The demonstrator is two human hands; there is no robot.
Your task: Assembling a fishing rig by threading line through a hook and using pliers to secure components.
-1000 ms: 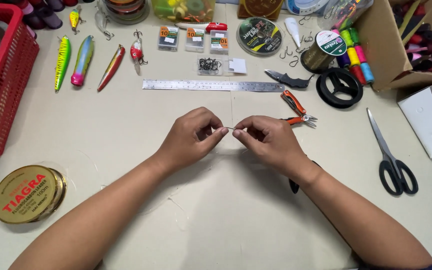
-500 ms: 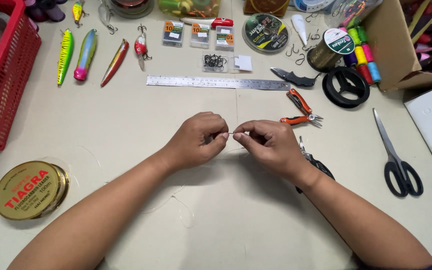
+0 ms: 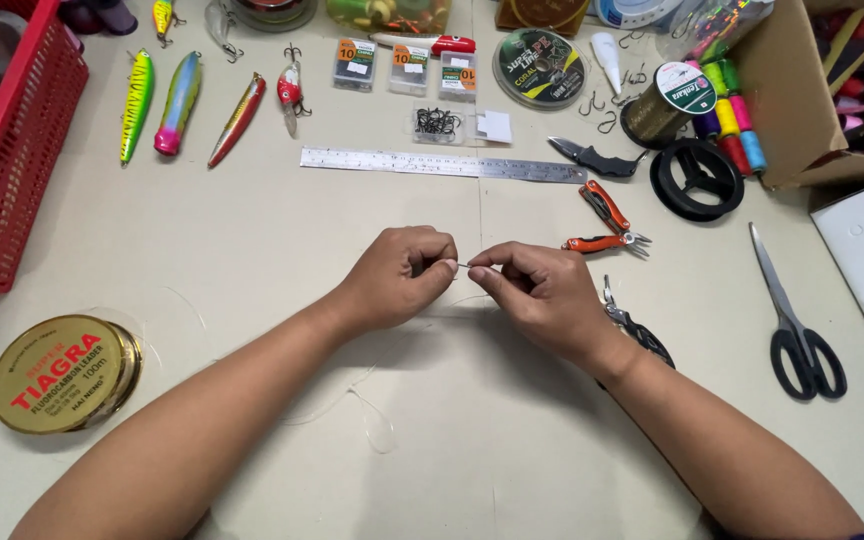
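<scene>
Both hands meet at mid-worktop (image 3: 252,250). Left hand (image 3: 397,275) has its fingers curled and pressed together, thumb and forefinger pinching one end of a small thin metal piece (image 3: 462,266), probably a hook shank or a bit of wire; too small to tell. Right hand (image 3: 542,295) pinches the other end between thumb and forefinger, remaining fingers folded under. Fingertips of the two hands are nearly touching, with the piece bridging the gap, held just above the surface.

A clear fishing line (image 3: 352,395) runs loose across the worktop below the left forearm, looping near the wrist; whether it ties to the pinched piece is not visible.

Just right of the right hand: orange-handled pliers (image 3: 604,225), and a dark multitool (image 3: 637,330) partly under the right wrist. Black-handled scissors (image 3: 797,325) lie further right. Steel ruler (image 3: 442,163) lies flat beyond the hands, with a folding knife (image 3: 597,158) and a black empty spool (image 3: 697,180) at its right end. Small pile of loose hooks (image 3: 439,122) above the ruler, hook packets (image 3: 407,68) behind it. Coloured lures (image 3: 180,100) in a row upper left. Red basket (image 3: 12,160) at left edge. Gold round line spool (image 3: 64,372) lower left, beside the left forearm. Cardboard box (image 3: 787,90) upper right, with coloured thread spools (image 3: 732,115) against it.
</scene>
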